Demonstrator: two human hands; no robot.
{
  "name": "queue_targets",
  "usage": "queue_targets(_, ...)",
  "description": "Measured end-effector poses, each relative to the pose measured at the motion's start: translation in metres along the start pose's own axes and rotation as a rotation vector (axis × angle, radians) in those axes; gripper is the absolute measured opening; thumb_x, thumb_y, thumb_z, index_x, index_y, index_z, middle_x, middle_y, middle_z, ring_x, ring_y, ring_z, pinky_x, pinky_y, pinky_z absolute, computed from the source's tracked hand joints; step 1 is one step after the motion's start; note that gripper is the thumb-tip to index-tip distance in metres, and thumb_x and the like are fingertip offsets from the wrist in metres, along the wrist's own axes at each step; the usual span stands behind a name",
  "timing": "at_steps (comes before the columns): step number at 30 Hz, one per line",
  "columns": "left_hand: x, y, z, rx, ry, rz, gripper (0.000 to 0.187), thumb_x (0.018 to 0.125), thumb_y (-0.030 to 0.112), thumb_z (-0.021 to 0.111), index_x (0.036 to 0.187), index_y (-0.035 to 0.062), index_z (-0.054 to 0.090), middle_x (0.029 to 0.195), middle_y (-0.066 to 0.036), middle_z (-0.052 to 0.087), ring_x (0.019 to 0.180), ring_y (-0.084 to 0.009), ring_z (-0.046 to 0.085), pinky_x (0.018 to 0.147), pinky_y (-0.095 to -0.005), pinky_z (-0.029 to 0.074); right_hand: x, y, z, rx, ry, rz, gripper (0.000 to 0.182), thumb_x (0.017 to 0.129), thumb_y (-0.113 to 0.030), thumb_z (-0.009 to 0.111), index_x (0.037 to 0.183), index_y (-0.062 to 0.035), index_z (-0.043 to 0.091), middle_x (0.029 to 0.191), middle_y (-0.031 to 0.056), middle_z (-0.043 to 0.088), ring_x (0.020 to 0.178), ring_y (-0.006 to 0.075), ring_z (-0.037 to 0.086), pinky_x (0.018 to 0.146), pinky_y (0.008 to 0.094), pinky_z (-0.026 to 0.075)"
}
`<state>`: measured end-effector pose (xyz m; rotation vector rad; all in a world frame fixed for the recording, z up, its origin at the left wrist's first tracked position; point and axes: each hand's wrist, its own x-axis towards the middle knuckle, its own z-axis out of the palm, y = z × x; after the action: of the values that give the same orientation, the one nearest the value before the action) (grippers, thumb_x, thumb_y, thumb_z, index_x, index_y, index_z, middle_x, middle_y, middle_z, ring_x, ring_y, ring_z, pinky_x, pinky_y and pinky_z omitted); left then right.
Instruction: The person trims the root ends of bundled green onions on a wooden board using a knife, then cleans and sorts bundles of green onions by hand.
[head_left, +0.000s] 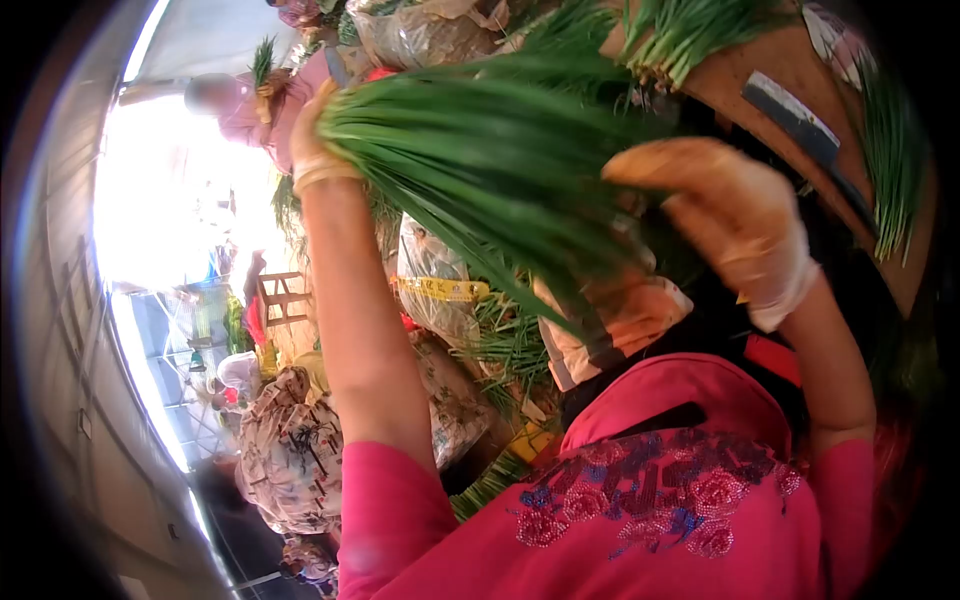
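A large bunch of long green stalks (470, 140) stretches from the upper left towards the middle, its far end blurred. My left hand (318, 140), in a pale glove, is raised and closed around the bunch at its pale end. Near the loose leafy ends is my right hand (725, 210), in an orange-stained glove. It is blurred by motion, with its fingers apart and nothing visible in them.
A brown board (745, 85) at the upper right bears another green bunch (690, 40), a dark flat item with a pale strip (790, 118) and long stalks (892, 170). Stuffed clear bags (430, 260) and loose greens (510, 335) lie below. Other people are at the left.
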<state>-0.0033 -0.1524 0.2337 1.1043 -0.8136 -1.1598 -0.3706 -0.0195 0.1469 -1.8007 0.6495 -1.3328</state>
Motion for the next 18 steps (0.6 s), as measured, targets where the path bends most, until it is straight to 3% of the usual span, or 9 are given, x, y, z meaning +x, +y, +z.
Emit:
queue_targets(1,-0.003,0.016,-0.006,-0.059,0.008,0.015,0.033,0.09,0.022,0.049,0.115,0.0015,0.056,0.105,-0.021,0.064,0.096,-0.0337,0.064,0.088,-0.0482,0.053,0.008,-0.008,-0.017,-0.164,0.046,-0.08,0.035,0.083,0.011,0.051,0.113,-0.0001,0.063,0.113,0.011,0.065,0.104,0.0197,0.061,0.09,0.0285,0.048)
queue_targets(2,-0.018,0.02,0.003,-0.1,0.297,0.083,0.036,0.093,0.026,0.042,0.116,0.0032,0.056,0.108,-0.019,0.064,0.098,-0.0336,0.063,0.088,-0.0479,0.053,0.009,-0.016,-0.029,-0.135,0.139,0.015,0.033,0.085,0.007,0.05,0.114,-0.0014,0.064,0.114,0.0093,0.066,0.097,0.0145,0.061,0.081,0.0247,0.048)
queue_targets(3,-0.022,0.015,-0.018,-0.115,0.359,0.115,0.037,0.094,0.029,0.04,0.117,0.0046,0.056,0.11,-0.019,0.063,0.1,-0.033,0.062,0.09,-0.0476,0.052,0.006,-0.018,-0.04,-0.114,0.202,0.056,0.031,0.089,0.002,0.048,0.117,-0.0018,0.063,0.115,0.0093,0.066,0.089,0.0093,0.058,0.072,0.0218,0.045)
queue_targets(5,-0.05,-0.009,-0.038,-0.143,0.498,0.115,0.039,0.095,0.033,0.036,0.118,0.0081,0.056,0.117,-0.016,0.061,0.108,-0.0301,0.059,0.095,-0.0459,0.049,-0.008,-0.01,-0.056,-0.029,0.321,0.086,0.031,0.093,-0.001,0.047,0.12,-0.0018,0.061,0.117,0.0101,0.065,0.083,0.0059,0.055,0.066,0.0196,0.042)
queue_targets(9,-0.141,-0.107,-0.044,-0.415,0.843,-0.055,0.034,0.094,0.027,0.044,0.121,0.0095,0.053,0.117,-0.013,0.059,0.109,-0.0268,0.059,0.098,-0.0435,0.048,-0.033,0.011,-0.069,-0.076,0.24,0.216,0.025,0.095,-0.004,0.048,0.117,-0.001,0.06,0.12,0.0108,0.064,0.083,0.0044,0.054,0.066,0.0181,0.04)
queue_targets(12,-0.189,-0.194,-0.086,-0.623,1.008,-0.186,0.036,0.092,0.027,0.046,0.123,0.0104,0.054,0.118,-0.013,0.06,0.112,-0.0284,0.057,0.099,-0.0474,0.046,-0.051,0.018,-0.062,0.026,0.113,0.367,0.019,0.093,0.002,0.051,0.109,-0.0001,0.061,0.123,0.0107,0.062,0.084,0.0032,0.052,0.065,0.0178,0.04)
queue_targets(13,-0.199,-0.207,-0.083,-0.763,1.125,-0.176,0.037,0.091,0.028,0.047,0.122,0.0106,0.055,0.119,-0.013,0.06,0.113,-0.0298,0.057,0.098,-0.0494,0.046,-0.052,0.014,-0.058,0.082,0.09,0.438,0.018,0.09,0.005,0.052,0.104,0.0007,0.063,0.117,0.0114,0.064,0.086,0.0068,0.057,0.07,0.0197,0.044)
queue_targets(16,-0.219,-0.236,-0.118,-0.561,0.873,-0.18,0.039,0.089,0.033,0.049,0.12,0.011,0.058,0.122,-0.012,0.059,0.112,-0.0322,0.056,0.097,-0.0528,0.044,-0.052,0.019,-0.029,-0.041,0.03,0.235,0.02,0.084,0.006,0.057,0.101,0.0003,0.066,0.103,0.0128,0.069,0.092,0.0215,0.066,0.082,0.0283,0.05)
queue_targets(18,-0.215,-0.237,-0.123,-0.547,0.886,-0.165,0.04,0.087,0.036,0.05,0.118,0.0114,0.059,0.122,-0.012,0.059,0.112,-0.0338,0.056,0.095,-0.0542,0.044,-0.041,0.019,-0.01,-0.243,-0.063,0.057,0.015,0.083,-0.003,0.063,0.097,-0.0046,0.069,0.096,0.0103,0.07,0.086,0.0264,0.066,0.075,0.0343,0.052)
